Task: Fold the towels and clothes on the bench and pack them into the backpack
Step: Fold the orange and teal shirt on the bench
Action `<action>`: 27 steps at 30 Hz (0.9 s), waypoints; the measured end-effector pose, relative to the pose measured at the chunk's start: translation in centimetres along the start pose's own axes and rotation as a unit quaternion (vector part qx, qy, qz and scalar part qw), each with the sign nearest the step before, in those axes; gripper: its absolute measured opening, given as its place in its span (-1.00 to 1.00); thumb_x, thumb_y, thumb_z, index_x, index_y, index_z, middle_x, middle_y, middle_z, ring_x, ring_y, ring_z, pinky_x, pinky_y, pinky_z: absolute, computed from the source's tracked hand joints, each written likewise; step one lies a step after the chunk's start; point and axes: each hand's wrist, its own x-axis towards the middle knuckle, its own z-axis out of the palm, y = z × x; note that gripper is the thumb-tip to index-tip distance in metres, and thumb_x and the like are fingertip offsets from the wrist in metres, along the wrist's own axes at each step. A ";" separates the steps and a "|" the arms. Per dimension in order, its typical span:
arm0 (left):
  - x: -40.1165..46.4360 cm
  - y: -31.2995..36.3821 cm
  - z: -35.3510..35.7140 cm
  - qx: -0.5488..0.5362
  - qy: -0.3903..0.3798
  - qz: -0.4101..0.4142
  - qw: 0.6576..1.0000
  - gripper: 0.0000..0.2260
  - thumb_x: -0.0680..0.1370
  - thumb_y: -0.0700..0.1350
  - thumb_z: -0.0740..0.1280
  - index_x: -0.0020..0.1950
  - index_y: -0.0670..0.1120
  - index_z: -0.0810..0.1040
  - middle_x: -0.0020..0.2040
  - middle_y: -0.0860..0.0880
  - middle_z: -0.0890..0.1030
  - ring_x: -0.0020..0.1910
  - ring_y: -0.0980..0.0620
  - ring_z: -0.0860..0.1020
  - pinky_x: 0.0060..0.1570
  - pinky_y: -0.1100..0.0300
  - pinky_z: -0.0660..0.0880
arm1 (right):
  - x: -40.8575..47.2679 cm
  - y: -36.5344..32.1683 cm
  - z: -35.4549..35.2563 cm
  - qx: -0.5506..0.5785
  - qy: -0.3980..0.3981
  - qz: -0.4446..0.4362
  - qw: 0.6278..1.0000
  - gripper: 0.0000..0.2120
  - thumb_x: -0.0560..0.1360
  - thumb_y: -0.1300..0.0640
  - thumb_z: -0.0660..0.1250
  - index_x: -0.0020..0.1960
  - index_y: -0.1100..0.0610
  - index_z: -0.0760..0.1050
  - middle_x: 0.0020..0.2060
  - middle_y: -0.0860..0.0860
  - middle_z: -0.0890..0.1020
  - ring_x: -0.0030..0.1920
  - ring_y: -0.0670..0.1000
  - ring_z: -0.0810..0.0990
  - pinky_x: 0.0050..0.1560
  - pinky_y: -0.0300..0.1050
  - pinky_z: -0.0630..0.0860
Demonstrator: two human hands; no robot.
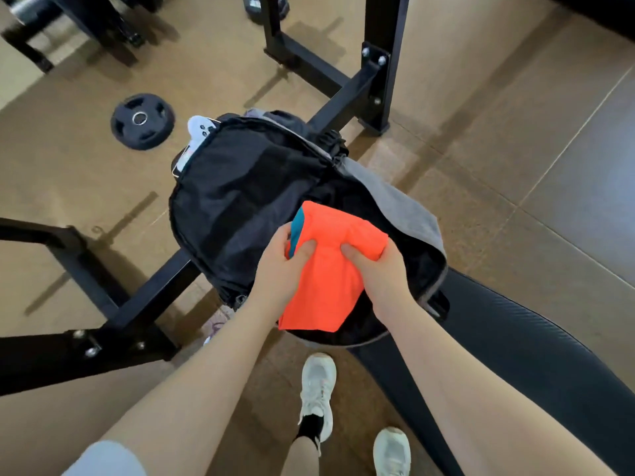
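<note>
A person stands over an open black backpack point(240, 187) that rests on the end of a dark padded bench point(515, 338). Both hands grip a folded orange garment point(326, 269) held above the backpack's mouth: the left hand point(278, 266) pinches its left edge, where a strip of teal cloth point(297, 231) shows, and the right hand point(381, 273) clutches its right side, thumb on top. A gray towel point(405, 204) drapes over the backpack's right rim. A white object point(201, 127) pokes from a pocket at the backpack's far left corner. On the floor left of the backpack lies a black weight plate point(142, 121). White sneakers point(318, 386) show below the backpack.
</note>
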 end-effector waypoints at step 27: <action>5.8 -5.8 9.8 0.575 -0.158 0.216 0.774 -0.33 0.55 0.17 0.17 0.51 0.12 -0.17 0.52 -0.13 -0.24 0.50 -0.12 -0.22 0.39 0.06 -0.34 | 8.3 -1.0 -7.7 -0.710 -0.011 -0.221 0.668 -0.93 0.53 0.30 0.18 -0.01 0.19 0.37 -0.05 0.10 0.50 -0.05 0.14 0.51 -0.29 -0.09 0.26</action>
